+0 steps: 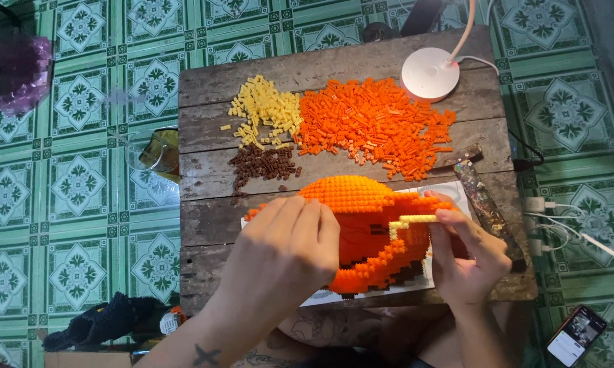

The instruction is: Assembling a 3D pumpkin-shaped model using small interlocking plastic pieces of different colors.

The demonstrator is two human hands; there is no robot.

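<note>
On orange brick dome, left hand cupped, right hand grip pinching yellow strip

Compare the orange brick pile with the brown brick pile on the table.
The orange brick pile is far larger and spreads wide beside the white lamp base; the brown brick pile is small, dark and compact, nearer the left hand. Both are loose small bricks on the wooden table.

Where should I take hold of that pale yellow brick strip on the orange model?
Pinch the yellow strip across its thin sides near its right end, coming from the right. The right hand already has its fingers there; its left end meets the orange model, which the left hand steadies.
</note>
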